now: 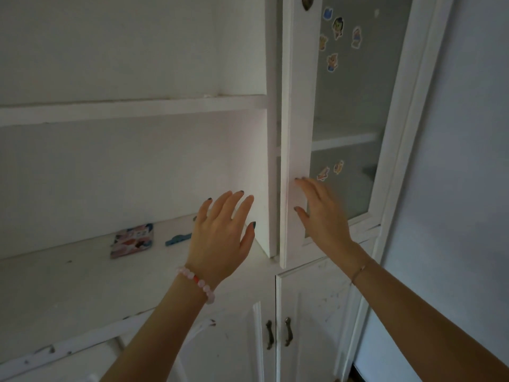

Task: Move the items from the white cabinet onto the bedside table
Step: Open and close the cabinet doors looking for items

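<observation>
The white cabinet [132, 108] fills the view, with open shelves on the left. On its lower shelf lie a small patterned card pack [132, 240] and a blue clip-like item [177, 239]. My left hand [223, 238] is raised in front of that shelf, fingers spread and straight, holding nothing. My right hand [322, 213] lies flat with straight fingers against the frame of the glass cabinet door [298, 119], which stands slightly ajar. The bedside table is out of view.
Cartoon stickers [337, 27] dot the frosted glass pane. Below are two shut lower doors with dark metal handles [278, 332]. A plain wall [462, 161] runs along the right. The upper open shelf looks bare.
</observation>
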`<state>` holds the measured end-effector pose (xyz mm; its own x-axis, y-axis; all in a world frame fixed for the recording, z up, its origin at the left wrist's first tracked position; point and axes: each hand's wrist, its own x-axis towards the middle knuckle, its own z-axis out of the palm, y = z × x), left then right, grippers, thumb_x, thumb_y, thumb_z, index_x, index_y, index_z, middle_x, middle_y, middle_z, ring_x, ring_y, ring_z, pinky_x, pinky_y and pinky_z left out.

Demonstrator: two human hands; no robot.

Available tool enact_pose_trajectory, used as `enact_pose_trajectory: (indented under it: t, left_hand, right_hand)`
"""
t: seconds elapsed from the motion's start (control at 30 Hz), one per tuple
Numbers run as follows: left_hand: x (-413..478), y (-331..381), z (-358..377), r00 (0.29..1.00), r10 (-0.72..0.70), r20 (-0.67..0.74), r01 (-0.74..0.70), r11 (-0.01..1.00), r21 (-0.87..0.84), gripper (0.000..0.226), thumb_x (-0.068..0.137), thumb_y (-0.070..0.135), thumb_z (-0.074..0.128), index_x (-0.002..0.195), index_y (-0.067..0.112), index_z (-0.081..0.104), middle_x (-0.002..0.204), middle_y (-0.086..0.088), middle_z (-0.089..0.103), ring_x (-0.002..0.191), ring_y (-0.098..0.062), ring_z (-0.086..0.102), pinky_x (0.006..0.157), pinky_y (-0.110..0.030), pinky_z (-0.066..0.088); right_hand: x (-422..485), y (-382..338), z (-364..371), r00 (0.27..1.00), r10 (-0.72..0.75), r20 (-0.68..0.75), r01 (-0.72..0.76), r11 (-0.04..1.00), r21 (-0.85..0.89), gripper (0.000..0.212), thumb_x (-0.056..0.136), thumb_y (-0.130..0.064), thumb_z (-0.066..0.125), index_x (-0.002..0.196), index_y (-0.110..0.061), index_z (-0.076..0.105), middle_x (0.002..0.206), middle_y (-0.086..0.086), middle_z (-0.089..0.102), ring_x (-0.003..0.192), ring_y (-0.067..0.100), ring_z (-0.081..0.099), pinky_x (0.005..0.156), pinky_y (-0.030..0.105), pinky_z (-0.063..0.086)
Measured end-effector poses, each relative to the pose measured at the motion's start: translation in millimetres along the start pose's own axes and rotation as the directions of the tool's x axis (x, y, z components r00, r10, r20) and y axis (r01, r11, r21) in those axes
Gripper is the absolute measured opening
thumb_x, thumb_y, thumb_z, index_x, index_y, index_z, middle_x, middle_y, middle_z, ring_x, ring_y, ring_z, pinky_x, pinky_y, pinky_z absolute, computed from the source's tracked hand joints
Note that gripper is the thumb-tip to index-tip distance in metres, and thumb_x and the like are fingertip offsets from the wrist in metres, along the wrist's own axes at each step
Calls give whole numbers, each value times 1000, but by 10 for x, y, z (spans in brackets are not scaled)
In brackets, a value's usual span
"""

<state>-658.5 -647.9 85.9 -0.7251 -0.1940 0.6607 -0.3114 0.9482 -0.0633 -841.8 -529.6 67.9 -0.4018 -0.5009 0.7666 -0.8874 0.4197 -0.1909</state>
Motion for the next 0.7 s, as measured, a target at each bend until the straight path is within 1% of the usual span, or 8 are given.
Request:
enact_pose_trajectory:
  t: [0.07, 0.13, 0.17, 0.23, 0.3, 0.4, 0.6, 0.7]
  left_hand:
    - [-22, 41, 8, 1000, -14, 1, 14, 1000, 13, 48, 90, 35, 34, 125, 9, 54, 126, -13, 59, 117, -33, 55, 95, -54, 44]
    - [-45, 90, 11, 1000, -29, -2, 29, 999, 33, 47, 90, 34, 36, 126, 9, 53, 126, -13, 58, 117, -32, 54, 96, -53, 44]
    - [-59, 119, 4, 999, -38, -1, 38, 998, 44, 47, 90, 34, 36, 126, 10, 53, 127, -12, 58, 117, -32, 54, 97, -52, 43]
    - [-96, 179, -17, 998, -64, 2, 64, 995, 71, 47, 90, 35, 36, 126, 10, 52, 127, -12, 58, 118, -31, 53, 97, -52, 43]
    - [-138, 238, -43, 995, -98, 6, 97, 991, 94, 47, 90, 34, 37, 127, 10, 53, 128, -12, 58, 119, -31, 53, 96, -52, 43]
    - [-171, 348, -59, 989, -145, -9, 145, 982, 124, 46, 90, 34, 37, 125, 9, 53, 126, -12, 58, 118, -31, 53, 96, -52, 44]
    - [-263, 600, 0, 980, -194, -46, 199, 964, 174, 43, 90, 31, 40, 124, 9, 55, 124, -11, 59, 118, -30, 54, 93, -51, 45]
    - [-309, 638, 62, 975, -213, -59, 220, 956, 196, 43, 90, 31, 41, 124, 9, 55, 124, -11, 60, 117, -29, 54, 92, -51, 46]
  right_hand:
    - [98, 89, 12, 996, -75, 48, 79, 993, -88, 82, 69, -22, 81, 137, -12, 36, 141, 11, 39, 124, 32, 45, 100, 42, 40]
    - [200, 154, 35, 986, -132, 102, 146, 979, -144, 98, 63, -27, 85, 141, -12, 26, 146, 8, 25, 133, 34, 33, 107, 46, 28]
    - [239, 176, 49, 982, -145, 123, 164, 973, -162, 104, 61, -30, 85, 142, -11, 22, 148, 7, 19, 136, 34, 27, 108, 48, 23]
    - [291, 211, 69, 974, -174, 147, 200, 962, -184, 112, 60, -32, 86, 142, -9, 15, 150, 6, 12, 139, 34, 19, 108, 53, 20]
    - [315, 244, 79, 963, -214, 163, 243, 951, -188, 114, 59, -32, 86, 143, -6, 12, 152, 11, 13, 140, 34, 16, 108, 54, 20]
    - [335, 297, 81, 949, -269, 163, 297, 936, -190, 114, 61, -33, 84, 143, -3, 12, 153, 17, 18, 140, 35, 18, 108, 52, 19]
    - [369, 412, 172, 931, -308, 194, 342, 922, -179, 118, 63, -35, 82, 145, -4, 4, 155, 16, 10, 142, 32, 9, 111, 50, 21]
    - [376, 426, 234, 932, -321, 169, 346, 926, -150, 122, 59, -30, 84, 146, -4, 2, 155, 16, 11, 142, 32, 11, 112, 49, 24]
